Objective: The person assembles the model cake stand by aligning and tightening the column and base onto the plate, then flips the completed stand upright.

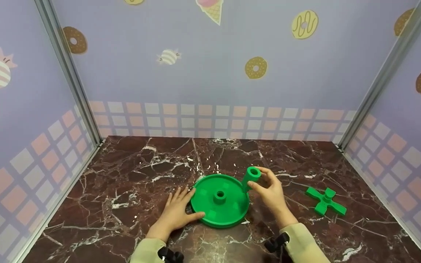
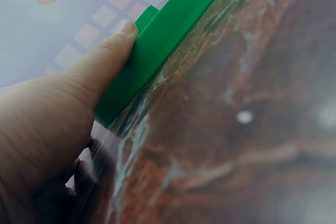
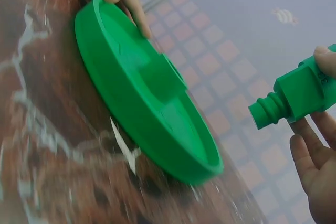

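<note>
A round green tray-like base (image 1: 232,210) with a raised rim and a hollow stub in its centre lies flat on the table. My left hand (image 1: 177,212) rests against its left side with fingers spread. The left thumb (image 2: 105,56) presses the rim. Above the right part of the rim, my right hand (image 1: 273,191) pinches a green hollow post (image 1: 251,176) between thumb and fingers. In the right wrist view, the post (image 3: 302,94) shows a threaded narrow end, apart from the stub (image 3: 160,80). My left hand's other fingers are mostly hidden in the left wrist view.
To the right of my right hand, a green cross-shaped piece (image 1: 326,201) lies on the dark red marbled table (image 1: 122,175). Patterned panels (image 1: 210,84) stand behind and at both sides, joined by metal corner posts (image 1: 72,73).
</note>
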